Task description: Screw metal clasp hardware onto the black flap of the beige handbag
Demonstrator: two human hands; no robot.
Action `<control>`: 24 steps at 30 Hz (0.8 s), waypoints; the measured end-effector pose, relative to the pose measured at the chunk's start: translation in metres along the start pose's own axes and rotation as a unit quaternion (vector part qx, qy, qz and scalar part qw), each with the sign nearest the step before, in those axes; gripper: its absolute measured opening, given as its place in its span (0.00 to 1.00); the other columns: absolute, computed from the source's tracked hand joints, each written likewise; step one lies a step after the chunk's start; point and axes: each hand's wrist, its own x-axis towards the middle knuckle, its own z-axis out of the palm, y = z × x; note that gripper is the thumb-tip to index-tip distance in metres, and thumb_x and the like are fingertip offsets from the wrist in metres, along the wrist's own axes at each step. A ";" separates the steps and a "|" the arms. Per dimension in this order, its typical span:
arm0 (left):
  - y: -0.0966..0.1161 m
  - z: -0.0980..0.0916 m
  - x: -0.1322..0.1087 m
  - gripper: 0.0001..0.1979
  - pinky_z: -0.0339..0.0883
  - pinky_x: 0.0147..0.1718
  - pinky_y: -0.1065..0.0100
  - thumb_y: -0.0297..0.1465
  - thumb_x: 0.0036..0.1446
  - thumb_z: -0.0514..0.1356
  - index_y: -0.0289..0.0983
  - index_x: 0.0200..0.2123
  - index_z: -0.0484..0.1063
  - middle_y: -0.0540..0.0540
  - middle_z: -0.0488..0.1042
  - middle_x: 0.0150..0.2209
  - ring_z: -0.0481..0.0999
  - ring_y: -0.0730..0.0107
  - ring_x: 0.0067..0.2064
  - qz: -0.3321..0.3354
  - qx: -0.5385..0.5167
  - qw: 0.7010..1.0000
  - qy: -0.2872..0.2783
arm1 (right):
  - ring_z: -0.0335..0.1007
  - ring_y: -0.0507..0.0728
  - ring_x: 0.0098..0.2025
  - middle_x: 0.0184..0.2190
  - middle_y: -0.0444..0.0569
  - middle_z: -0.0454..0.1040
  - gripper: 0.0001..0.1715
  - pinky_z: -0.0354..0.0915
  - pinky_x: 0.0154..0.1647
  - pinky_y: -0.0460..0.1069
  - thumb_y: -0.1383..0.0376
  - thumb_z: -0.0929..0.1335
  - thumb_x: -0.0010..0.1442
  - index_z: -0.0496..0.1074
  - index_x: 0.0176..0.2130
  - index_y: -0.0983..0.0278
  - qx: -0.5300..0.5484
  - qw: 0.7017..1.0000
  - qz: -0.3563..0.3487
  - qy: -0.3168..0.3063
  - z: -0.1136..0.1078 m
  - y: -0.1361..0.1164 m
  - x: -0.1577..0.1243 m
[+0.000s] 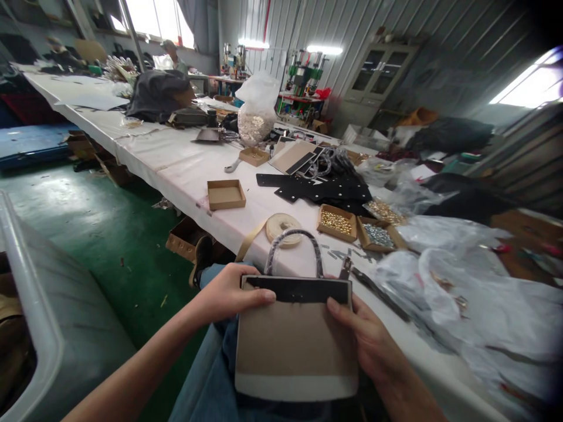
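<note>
At eight o'clock, pale grey plastic bin (88, 310), at seven, left hand (235, 290) clamped on a taupe-and-black, roughly rectangular bag (297, 340) with dark arched handle (295, 232), bag at six, at five, right hand (367, 331) clamped on its right edge, at four, crumpled translucent plastic (488, 310).

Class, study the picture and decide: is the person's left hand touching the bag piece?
Touching. The head view shows the left hand at the bag piece, its thumb lying across the dark band near the top edge.
</note>
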 end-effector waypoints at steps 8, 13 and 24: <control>0.010 -0.019 0.060 0.29 0.64 0.35 0.65 0.57 0.66 0.71 0.34 0.40 0.84 0.45 0.83 0.36 0.78 0.62 0.37 0.014 0.062 0.994 0.090 | 0.84 0.76 0.58 0.59 0.60 0.85 0.39 0.81 0.56 0.62 0.46 0.88 0.66 0.79 0.63 0.62 -0.110 0.990 -0.085 0.012 0.006 -0.036 0.070; 0.033 -0.049 0.147 0.23 0.64 0.37 0.61 0.52 0.64 0.72 0.35 0.37 0.84 0.43 0.85 0.37 0.82 0.57 0.41 0.023 0.223 0.951 0.213 | 0.84 0.73 0.53 0.53 0.58 0.87 0.35 0.78 0.53 0.60 0.49 0.89 0.59 0.81 0.55 0.63 -0.195 0.963 -0.177 0.050 0.004 -0.078 0.170; 0.015 -0.069 0.245 0.25 0.67 0.37 0.59 0.53 0.61 0.71 0.34 0.37 0.81 0.30 0.87 0.43 0.84 0.46 0.44 -0.101 0.333 0.915 0.204 | 0.83 0.71 0.52 0.51 0.57 0.87 0.28 0.74 0.55 0.61 0.54 0.84 0.57 0.82 0.51 0.64 -0.321 0.923 -0.203 0.066 -0.020 -0.085 0.282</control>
